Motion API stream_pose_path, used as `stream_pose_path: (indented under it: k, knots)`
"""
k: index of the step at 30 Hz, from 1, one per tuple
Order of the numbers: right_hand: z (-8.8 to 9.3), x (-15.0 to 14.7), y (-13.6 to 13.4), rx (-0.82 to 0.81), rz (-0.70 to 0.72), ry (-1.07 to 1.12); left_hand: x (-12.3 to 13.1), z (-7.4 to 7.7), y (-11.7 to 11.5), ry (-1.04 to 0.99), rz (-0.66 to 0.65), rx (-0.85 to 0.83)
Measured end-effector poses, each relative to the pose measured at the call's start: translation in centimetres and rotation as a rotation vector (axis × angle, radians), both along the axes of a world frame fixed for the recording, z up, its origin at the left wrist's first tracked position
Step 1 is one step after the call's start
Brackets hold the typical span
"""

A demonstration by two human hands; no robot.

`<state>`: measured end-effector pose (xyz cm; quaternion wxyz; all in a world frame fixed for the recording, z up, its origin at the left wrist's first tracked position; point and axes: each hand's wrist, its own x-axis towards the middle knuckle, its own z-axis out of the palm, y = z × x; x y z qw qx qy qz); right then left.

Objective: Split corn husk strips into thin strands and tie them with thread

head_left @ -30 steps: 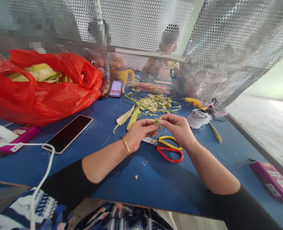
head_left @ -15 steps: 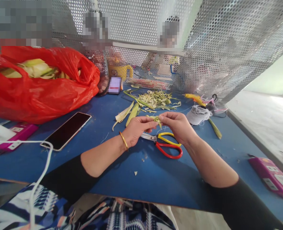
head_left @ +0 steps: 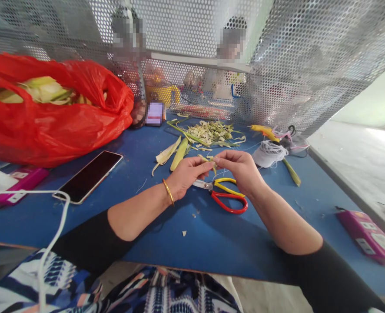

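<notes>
Head view: thin yellow-green husk strip (head_left: pixel 215 169)

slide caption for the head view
Left hand and right hand pinch a small plant piece near scissors on a blue table.

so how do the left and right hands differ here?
Wrist: the left hand has a gold bracelet at its wrist; the right hand shows none.
Place: the left hand is by the blade end of the scissors; the right hand is by the yellow handle.
Shared: both pinch at a small greenish strip.
</notes>
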<state>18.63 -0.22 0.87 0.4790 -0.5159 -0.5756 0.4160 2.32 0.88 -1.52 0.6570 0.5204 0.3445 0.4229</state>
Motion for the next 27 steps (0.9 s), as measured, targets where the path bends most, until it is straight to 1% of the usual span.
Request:
stream_pose_path:
  k: [2,7,9,12,15,18,20,23,25,27]
  knots:
    - [0.1,-0.1,0.0,0.003,-0.011,0.013,0.0,0.0,0.0,-0.015,-0.007,-0.023]
    - [0.2,-0.1,0.0,0.037,-0.092,0.083,0.2,0.0,-0.2,-0.066,-0.003,-0.149]
    - [0.1,-0.1,0.1,0.044,-0.102,0.094,0.2,0.1,-0.2,-0.065,0.001,-0.149]
    - [-0.3,0.1,0.2,0.035,-0.078,0.086,0.2,0.1,-0.1,-0.066,0.004,-0.118]
    - [-0.5,0.6,0.5,0.047,-0.044,0.073,0.1,0.1,0.1,-0.119,-0.001,-0.137]
    - [-0.3,1.2,0.7,0.16,-0.015,0.03,0.0,0.1,0.2,-0.17,-0.061,-0.203]
    - [-0.1,1.5,0.7,0.218,0.033,-0.013,-0.1,0.1,0.2,-0.18,-0.113,-0.25]
    - [-0.1,1.6,0.6,0.215,0.091,-0.068,-0.1,-0.1,0.1,-0.186,-0.16,-0.304]
    - [-0.1,1.5,0.6,0.203,0.099,-0.077,0.0,-0.2,0.1,-0.182,-0.154,-0.318]
    - [-0.1,1.4,0.6,0.19,0.087,-0.068,0.1,-0.2,0.1,-0.147,-0.102,-0.29]
